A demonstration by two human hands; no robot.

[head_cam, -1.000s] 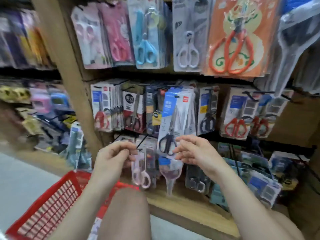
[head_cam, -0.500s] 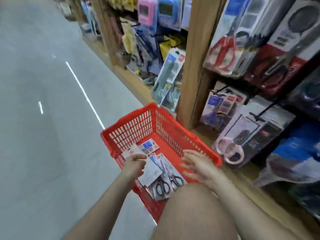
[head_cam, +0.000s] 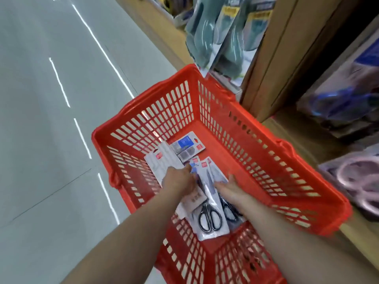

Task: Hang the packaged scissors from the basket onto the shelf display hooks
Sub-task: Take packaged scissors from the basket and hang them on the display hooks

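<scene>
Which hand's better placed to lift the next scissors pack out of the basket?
Left, probably: the left hand curls over the top ends of the scissors packs, while the right hand lies flat along their right edge.

Left hand (head_cam: pixel 178 182) covers part of packaged scissors (head_cam: pixel 209 218); shelf goods (head_cam: pixel 348 181) blurred.

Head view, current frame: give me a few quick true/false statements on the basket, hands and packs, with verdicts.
1. The red basket holds several packs. True.
2. Both hands are up at the shelf hooks. False: the left hand and right hand are down in the basket among the packs.
3. The nearest scissors pack shows black handles. True.
4. The blue-label pack lies nearest the person. False: it lies at the far end, beyond both hands.
</scene>
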